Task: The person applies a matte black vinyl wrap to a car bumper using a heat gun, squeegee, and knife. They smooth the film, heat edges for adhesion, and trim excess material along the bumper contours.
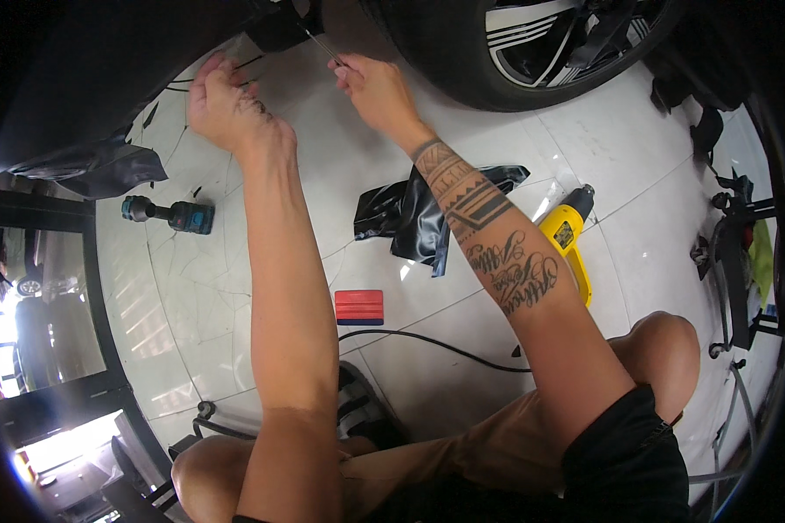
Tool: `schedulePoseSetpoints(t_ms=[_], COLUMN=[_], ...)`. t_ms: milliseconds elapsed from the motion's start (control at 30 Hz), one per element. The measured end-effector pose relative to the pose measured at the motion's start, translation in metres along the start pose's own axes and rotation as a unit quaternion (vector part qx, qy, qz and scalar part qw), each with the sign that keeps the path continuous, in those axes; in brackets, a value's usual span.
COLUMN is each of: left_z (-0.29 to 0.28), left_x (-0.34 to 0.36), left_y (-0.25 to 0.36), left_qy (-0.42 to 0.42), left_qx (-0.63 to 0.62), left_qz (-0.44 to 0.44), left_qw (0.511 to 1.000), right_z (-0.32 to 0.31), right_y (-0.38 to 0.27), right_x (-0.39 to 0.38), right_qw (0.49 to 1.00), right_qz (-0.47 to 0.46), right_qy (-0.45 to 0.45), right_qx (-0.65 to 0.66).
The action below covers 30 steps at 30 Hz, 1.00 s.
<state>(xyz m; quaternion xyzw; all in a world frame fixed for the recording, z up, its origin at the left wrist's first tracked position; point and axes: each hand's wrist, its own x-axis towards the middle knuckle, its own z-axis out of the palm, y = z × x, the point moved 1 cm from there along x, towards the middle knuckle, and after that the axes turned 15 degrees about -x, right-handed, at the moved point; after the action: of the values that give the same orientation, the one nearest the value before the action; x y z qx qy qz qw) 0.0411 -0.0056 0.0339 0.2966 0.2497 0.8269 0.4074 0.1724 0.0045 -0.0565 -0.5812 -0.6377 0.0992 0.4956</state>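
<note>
My right hand [371,91] pinches a slim silvery metal tool [324,45], whose tip points up toward the dark underside of a car, just left of the wheel [541,52]. Its exact kind is too small to tell. My left hand [228,105] is raised at the lower edge of the dark car body [87,78], its fingers curled and drawn together. What they grip, if anything, I cannot make out. Thin black strips [251,63] show beside these fingers. Below the right wrist, crumpled glossy black film [419,222] lies on the floor, partly behind my tattooed forearm.
A yellow heat gun [565,228] lies under my right forearm. On the tiled floor [201,314] are a red squeegee [358,307] and a black cable [436,342]. Left of my arm lies a blue-and-black cordless drill [187,217]. A dark flap of film [126,170] hangs at the car's edge.
</note>
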Motion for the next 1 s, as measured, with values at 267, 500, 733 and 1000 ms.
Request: schedulePoseSetpoints(t_ms=[267,500,733,1000], left_z=[0.016,0.016,0.016,0.014], left_x=[-0.007,-0.002,0.002,0.004], left_y=[0.002,0.008,0.015,0.018], left_qy=[-0.072,-0.088,-0.064,-0.084], left_qx=[-0.037,-0.057,-0.059,-0.047], left_qz=[-0.082,-0.154,-0.217,-0.235], left_qw=[0.993,0.983,0.972,0.967], right_z=[-0.015,-0.024,-0.044,-0.042], right_y=[-0.037,-0.076,-0.084,-0.103], right_x=[-0.014,-0.011,-0.007,-0.005], right_qw=[0.990,0.968,0.968,0.863], right_qz=[0.031,0.021,-0.076,0.077], right_qy=[0.128,0.167,0.091,0.022], right_qx=[0.042,0.185,0.222,0.498])
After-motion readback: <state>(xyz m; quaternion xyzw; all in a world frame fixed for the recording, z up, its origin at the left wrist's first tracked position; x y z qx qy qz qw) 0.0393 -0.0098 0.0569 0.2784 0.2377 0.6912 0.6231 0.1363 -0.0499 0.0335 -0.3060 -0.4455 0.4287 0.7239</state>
